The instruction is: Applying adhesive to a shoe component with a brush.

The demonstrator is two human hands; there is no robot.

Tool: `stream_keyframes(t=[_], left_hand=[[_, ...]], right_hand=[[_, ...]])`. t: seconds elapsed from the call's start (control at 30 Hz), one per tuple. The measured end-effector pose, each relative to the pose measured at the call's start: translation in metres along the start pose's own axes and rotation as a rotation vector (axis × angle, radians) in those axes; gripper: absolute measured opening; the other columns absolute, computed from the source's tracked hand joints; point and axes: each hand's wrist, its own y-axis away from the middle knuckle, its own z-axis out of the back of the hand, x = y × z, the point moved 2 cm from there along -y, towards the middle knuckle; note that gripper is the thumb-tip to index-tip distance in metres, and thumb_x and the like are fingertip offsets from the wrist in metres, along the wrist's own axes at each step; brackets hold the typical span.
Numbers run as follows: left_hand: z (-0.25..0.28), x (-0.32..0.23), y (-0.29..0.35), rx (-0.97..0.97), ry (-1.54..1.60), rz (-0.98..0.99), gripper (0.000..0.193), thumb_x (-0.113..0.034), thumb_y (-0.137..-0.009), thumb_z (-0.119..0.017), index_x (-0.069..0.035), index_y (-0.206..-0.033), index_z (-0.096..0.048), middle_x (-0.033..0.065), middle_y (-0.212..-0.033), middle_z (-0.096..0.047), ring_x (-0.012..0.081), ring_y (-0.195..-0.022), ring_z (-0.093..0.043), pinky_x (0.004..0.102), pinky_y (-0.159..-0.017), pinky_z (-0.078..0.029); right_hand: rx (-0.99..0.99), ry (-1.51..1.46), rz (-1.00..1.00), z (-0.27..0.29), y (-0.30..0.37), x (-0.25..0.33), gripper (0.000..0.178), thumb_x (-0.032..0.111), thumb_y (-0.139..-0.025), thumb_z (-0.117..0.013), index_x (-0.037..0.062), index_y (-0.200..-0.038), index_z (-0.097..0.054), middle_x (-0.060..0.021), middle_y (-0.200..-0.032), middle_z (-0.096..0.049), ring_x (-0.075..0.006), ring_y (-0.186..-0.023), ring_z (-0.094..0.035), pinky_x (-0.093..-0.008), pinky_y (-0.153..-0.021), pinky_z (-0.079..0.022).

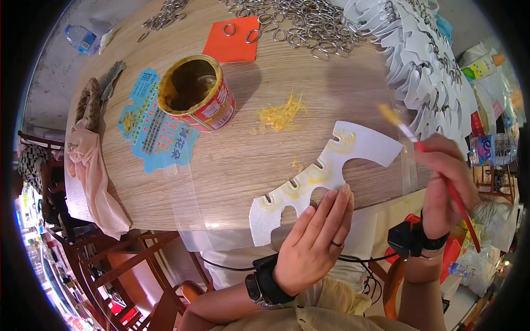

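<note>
So the left hand (312, 243) lies flat, fingers spread and gripping nothing, pressing down on the lower edge of a white cutout (326, 174) that sits near the front edge of the tabletop (243, 154). That cutout is a curved, slotted card shape, and there are yellow glue smears along its notches. The right hand (441, 187) is closed around a red-handled brush (425, 151), pinched like a pen, with the yellowish bristle tip hanging above the tabletop just past the cutout's right end, not touching it as far as I can see.

Further back on the left there's an open tin (197, 91) with a red label, tipped a bit, brownish-yellow glue inside. It stands partly on a blue paper sheet (154, 132). Between the tin and the cutout is a patch of dried yellow glue strands (281, 113) on the wood. An orange card (234, 41) with a couple of metal rings on it lies behind the tin, and a big heap of rings (303, 25) spreads along the far edge. On the right a long fanned stack of white cutouts (422, 77) curves away. A pinkish cloth (88, 160) hangs off the left edge. Both wrists wear black bands.
</note>
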Motion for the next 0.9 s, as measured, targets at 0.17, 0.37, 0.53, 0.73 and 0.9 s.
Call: stream_keyframes(t=[0.17,0.37,0.53,0.73,0.9], left_hand=[[0.000,-0.001,-0.001,-0.009,-0.025,0.001,0.051,-0.023,-0.081,-0.062,-0.008,-0.129,-0.057,0.0048,-0.140,-0.051,0.0180,-0.124,-0.051,0.0356,-0.101,-0.037],[-0.001,-0.001,0.000,-0.011,-0.031,0.000,0.052,-0.023,-0.080,-0.062,-0.008,-0.130,-0.056,0.0045,-0.140,-0.051,0.0176,-0.124,-0.051,0.0355,-0.101,-0.036],[0.000,0.000,0.000,-0.012,-0.018,-0.002,0.052,-0.022,-0.080,-0.062,-0.008,-0.129,-0.056,0.0048,-0.140,-0.051,0.0182,-0.124,-0.051,0.0354,-0.101,-0.036],[0.000,-0.001,0.000,-0.021,-0.013,-0.003,0.051,-0.021,-0.080,-0.062,-0.007,-0.129,-0.056,0.0057,-0.139,-0.051,0.0189,-0.123,-0.052,0.0354,-0.101,-0.036],[-0.001,-0.001,0.000,-0.028,-0.021,0.007,0.050,-0.021,-0.081,-0.061,-0.007,-0.129,-0.056,0.0061,-0.139,-0.051,0.0193,-0.123,-0.052,0.0357,-0.101,-0.036]], right_hand=[[0.110,-0.009,-0.091,-0.027,-0.001,-0.008,0.021,0.001,-0.077,-0.062,-0.0044,-0.097,-0.068,-0.0127,-0.081,-0.067,-0.0231,-0.069,-0.060,-0.0314,-0.067,-0.045],[0.175,0.053,-0.025,-0.031,-0.004,-0.013,0.019,-0.007,-0.073,-0.063,-0.0014,-0.090,-0.067,-0.0121,-0.079,-0.067,-0.0250,-0.069,-0.062,-0.0322,-0.067,-0.046],[0.190,0.077,-0.048,-0.032,-0.007,-0.012,0.016,-0.006,-0.075,-0.062,-0.0004,-0.089,-0.067,-0.0122,-0.078,-0.067,-0.0254,-0.069,-0.062,-0.0322,-0.067,-0.046],[0.208,0.048,-0.056,-0.032,-0.011,-0.015,0.013,-0.005,-0.076,-0.062,-0.0005,-0.087,-0.067,-0.0120,-0.077,-0.067,-0.0253,-0.068,-0.063,-0.0318,-0.067,-0.047],[0.221,0.035,-0.064,-0.029,-0.012,-0.016,0.012,-0.003,-0.076,-0.062,-0.0010,-0.087,-0.068,-0.0117,-0.077,-0.068,-0.0249,-0.068,-0.063,-0.0322,-0.067,-0.047]])
